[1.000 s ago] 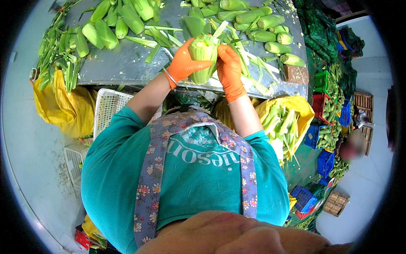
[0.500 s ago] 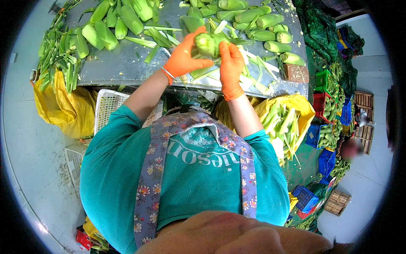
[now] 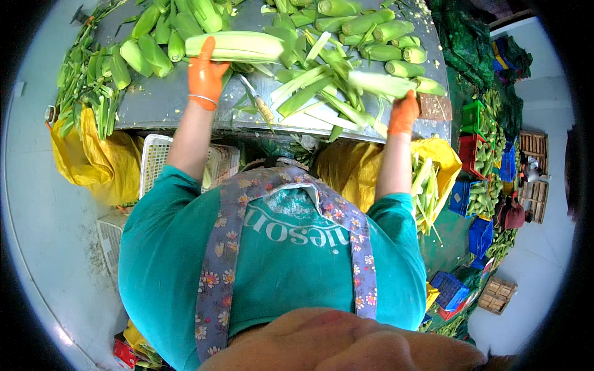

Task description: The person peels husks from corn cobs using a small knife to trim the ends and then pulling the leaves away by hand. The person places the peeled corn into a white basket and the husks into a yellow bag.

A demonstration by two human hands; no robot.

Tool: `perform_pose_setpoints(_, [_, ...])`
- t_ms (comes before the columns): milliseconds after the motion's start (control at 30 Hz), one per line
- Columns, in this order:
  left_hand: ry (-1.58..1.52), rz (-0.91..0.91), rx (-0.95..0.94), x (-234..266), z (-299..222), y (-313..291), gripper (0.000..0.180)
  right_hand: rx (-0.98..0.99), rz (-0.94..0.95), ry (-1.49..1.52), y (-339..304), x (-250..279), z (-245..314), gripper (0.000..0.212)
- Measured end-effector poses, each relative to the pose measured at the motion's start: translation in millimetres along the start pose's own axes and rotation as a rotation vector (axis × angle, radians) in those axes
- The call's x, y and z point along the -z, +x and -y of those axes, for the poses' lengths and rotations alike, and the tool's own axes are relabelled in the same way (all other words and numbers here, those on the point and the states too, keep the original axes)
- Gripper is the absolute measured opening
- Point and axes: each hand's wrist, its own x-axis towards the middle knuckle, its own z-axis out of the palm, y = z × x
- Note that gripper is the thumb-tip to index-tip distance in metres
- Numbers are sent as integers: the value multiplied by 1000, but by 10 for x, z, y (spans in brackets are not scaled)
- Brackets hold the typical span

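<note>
My left hand [image 3: 206, 73], in an orange glove, grips one end of a pale green ear of corn [image 3: 247, 47], held level over the metal table [image 3: 148, 105]. Well apart on the right, my gloved right hand [image 3: 404, 114] pinches a strip of corn husk [image 3: 378, 83], slightly blurred by motion. Between the hands lies a heap of loose husk leaves [image 3: 315, 93]. A knife [image 3: 263, 110] with a light handle rests near the table's front edge. Several ears of corn [image 3: 154, 54] lie at the far left, and trimmed ears [image 3: 374, 31] sit in rows at the far right.
A brick [image 3: 435, 107] sits at the table's right corner. Below the front edge are a white basket [image 3: 154, 157] and a yellow sack [image 3: 349, 170] filled with husks. Another yellow sack [image 3: 93, 157] hangs at left. Blue crates [image 3: 448, 290] stand on the right.
My hands have moved apart from the middle, where both were on the ear. The left carried the ear leftward; the right drew a husk strip rightward. The knife now shows.
</note>
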Motion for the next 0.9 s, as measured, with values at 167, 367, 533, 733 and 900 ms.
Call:
perform_pose_setpoints(167, [172, 237, -21, -112, -100, -71, 40, 471, 218, -764, -310, -429, 251, 40])
perform_pose_setpoints(367, [525, 536, 44, -719, -154, -632, 54, 341, 1009, -483, -1795, -1561, 559, 36])
perform_pose_setpoints(533, [465, 601, 172, -696, 3, -611, 73, 84, 1021, -284, -2068, -1719, 426, 37])
perform_pose_setpoints(733, [592, 610, 51, -704, 75, -619, 87, -42, 952, -94, -2175, -1677, 482, 26])
perform_pose_setpoints(900, [616, 694, -20, -688, 91, -602, 83, 285, 938, -218, -2159, -1623, 495, 19])
